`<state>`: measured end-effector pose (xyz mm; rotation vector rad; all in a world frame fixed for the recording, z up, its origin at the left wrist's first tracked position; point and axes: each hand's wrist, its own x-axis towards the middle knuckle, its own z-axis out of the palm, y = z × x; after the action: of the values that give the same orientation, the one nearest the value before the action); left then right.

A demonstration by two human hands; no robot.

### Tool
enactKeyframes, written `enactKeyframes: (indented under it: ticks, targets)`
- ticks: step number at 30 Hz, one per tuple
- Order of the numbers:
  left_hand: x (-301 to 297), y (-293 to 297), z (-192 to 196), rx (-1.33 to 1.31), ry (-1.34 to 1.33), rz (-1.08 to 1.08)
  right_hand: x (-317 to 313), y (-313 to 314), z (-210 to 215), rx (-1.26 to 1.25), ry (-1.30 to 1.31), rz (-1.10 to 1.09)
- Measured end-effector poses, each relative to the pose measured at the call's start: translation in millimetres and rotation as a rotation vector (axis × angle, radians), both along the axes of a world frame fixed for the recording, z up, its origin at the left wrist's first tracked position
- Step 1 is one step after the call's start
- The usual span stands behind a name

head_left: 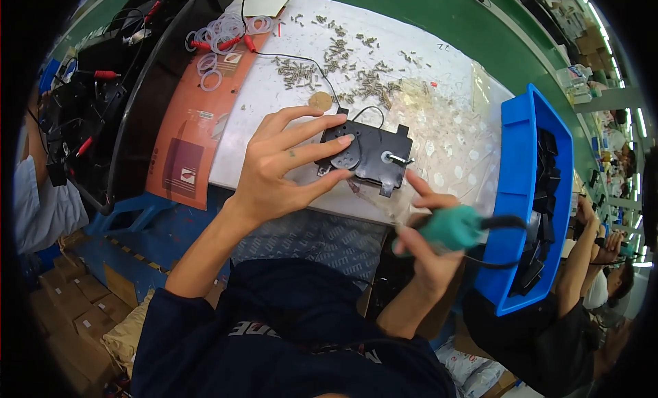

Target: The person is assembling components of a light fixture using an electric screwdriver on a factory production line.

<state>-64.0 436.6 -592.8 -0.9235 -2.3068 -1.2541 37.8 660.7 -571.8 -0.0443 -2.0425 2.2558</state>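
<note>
A flat black plastic housing (367, 151) with corner tabs, a speaker-like grille and a thin black cable lies near the front edge of the white worktable. My left hand (277, 154) grips it from the left, fingertips pressed on its top and thumb along its near side. In my right hand (435, 237), just right of the housing, is a green electric screwdriver (452, 228), smeared by motion, with a black cord trailing right. Its tip cannot be made out. A bent black piece (396, 158) stands at a pale round post on the housing.
Many small screws (370, 82) lie scattered across the table (411, 38). Clear rings (223, 34) and red-clipped leads sit on an orange sheet (181, 124) at left. A blue bin (515, 158) of black parts stands right; beyond it a co-worker's arm (576, 254) shows.
</note>
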Motion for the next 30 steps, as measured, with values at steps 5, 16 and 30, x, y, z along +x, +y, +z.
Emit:
enactKeyframes:
  ticks: [5,16,30]
  targets:
    - [-24,5,2,0.099,-0.099,-0.076,-11,35,50,-0.294,0.544,0.169]
    - [-175,44,-13,-0.15,-0.204,0.137,-82,36,139,-0.095,0.773,0.075]
    - [-148,30,1,0.229,-0.352,-0.128,-162,7,103,-0.347,0.839,-0.051]
